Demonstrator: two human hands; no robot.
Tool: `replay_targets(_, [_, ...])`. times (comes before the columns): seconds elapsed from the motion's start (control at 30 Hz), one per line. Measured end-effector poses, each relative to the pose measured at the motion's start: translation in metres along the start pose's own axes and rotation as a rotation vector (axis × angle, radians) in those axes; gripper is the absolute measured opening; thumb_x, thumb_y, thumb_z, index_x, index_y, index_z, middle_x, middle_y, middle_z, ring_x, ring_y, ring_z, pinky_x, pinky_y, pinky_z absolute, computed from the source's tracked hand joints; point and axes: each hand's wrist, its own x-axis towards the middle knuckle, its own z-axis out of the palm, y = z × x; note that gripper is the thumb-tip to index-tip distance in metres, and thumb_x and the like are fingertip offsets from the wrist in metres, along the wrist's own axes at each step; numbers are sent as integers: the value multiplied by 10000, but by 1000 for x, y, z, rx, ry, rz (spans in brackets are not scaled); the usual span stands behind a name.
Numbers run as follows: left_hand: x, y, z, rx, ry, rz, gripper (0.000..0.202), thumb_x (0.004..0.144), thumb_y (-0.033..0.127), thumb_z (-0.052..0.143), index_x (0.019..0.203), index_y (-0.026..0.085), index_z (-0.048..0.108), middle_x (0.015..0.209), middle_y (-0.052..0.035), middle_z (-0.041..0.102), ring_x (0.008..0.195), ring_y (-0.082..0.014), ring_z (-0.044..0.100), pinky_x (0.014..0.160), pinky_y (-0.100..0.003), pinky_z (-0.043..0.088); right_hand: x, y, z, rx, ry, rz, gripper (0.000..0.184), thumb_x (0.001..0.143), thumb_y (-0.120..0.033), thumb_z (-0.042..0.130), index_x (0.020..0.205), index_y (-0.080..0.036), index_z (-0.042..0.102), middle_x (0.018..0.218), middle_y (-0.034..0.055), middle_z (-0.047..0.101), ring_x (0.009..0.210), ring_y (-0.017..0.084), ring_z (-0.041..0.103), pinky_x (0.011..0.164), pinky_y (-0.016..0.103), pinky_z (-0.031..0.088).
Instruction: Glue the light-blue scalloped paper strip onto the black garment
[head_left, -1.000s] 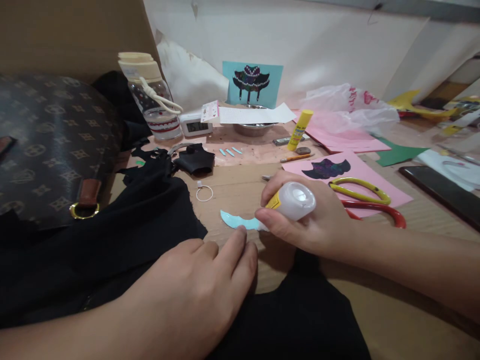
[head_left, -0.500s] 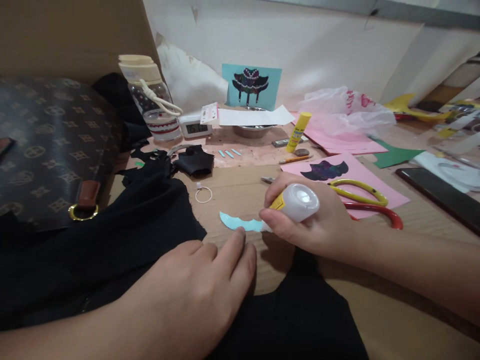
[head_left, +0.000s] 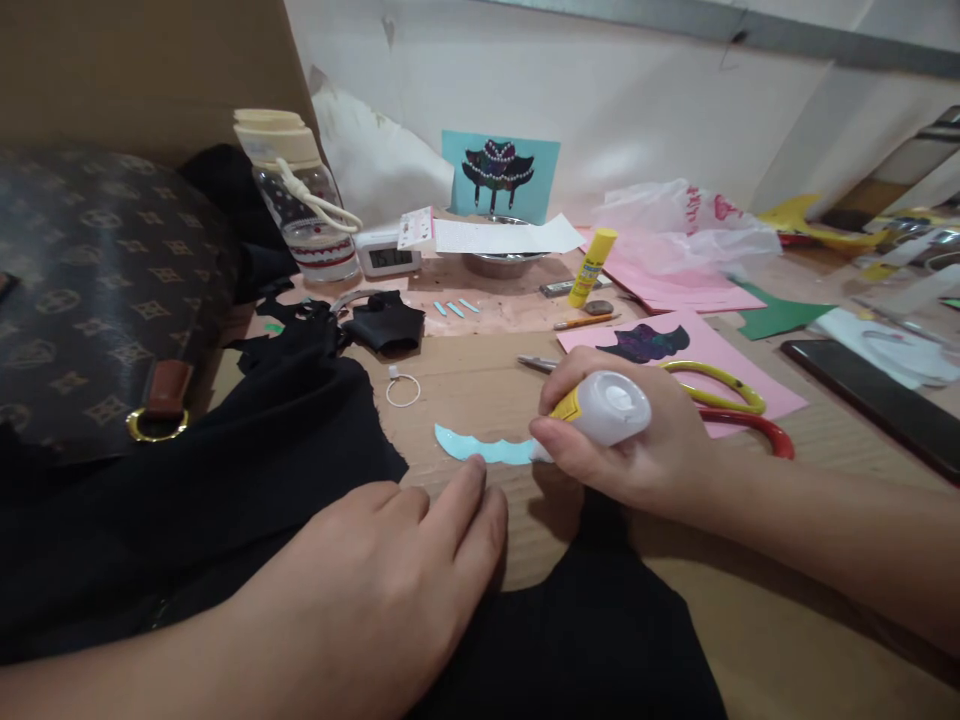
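Note:
My right hand [head_left: 637, 455] is wrapped round a white glue bottle [head_left: 611, 407] with a yellow label, tipped down so its nozzle meets the right end of a light-blue scalloped paper strip [head_left: 480, 446] lying on the cardboard surface [head_left: 465, 370]. My left hand [head_left: 382, 590] lies flat with the fingers stretched out, its middle fingertip pressing on the strip's lower edge. Black cloth [head_left: 225, 480] lies under my left forearm and spreads to the left.
Yellow-and-red scissors [head_left: 731, 410] lie on pink paper [head_left: 750, 375] with a dark cutout [head_left: 645, 343]. A glue stick [head_left: 591, 266], pencil [head_left: 585, 321], water bottle [head_left: 300, 195], small clock [head_left: 388, 255], blue card [head_left: 499, 175], patterned brown bag [head_left: 90, 290], wire ring [head_left: 403, 389] and phone [head_left: 885, 400] surround.
My right hand has slid the glue bottle a little to the right along the blue strip, uncovering more of it. My left hand has stayed pressing the strip.

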Motion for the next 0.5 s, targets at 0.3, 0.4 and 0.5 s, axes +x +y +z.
replay_targets(0.3, [-1,-1,3,-1,3,9,509,750,99,471,1224,77,656,1175,-188,756,579,-230,692,485,-350,570,1,-6,-3,120,71,31,173,873,-289,701,774,-236,570,642,-29,635,553,134,571,504,268,453])
replay_targets(0.4, [-1,-2,3,23,-20,9,521,757,106,465,1244,87,650,1208,-181,748,602,-226,699,504,-344,568,0,-4,2,131,12,71,202,865,-340,713,771,-232,570,582,-44,592,491,125,537,463,263,428])
replay_targets(0.5, [-2,-1,3,30,-17,10,528,753,102,458,1241,89,658,1211,-179,748,601,-225,697,508,-343,565,0,-2,3,115,-6,83,201,856,-346,711,769,-230,572,563,-50,582,468,121,526,451,258,421])
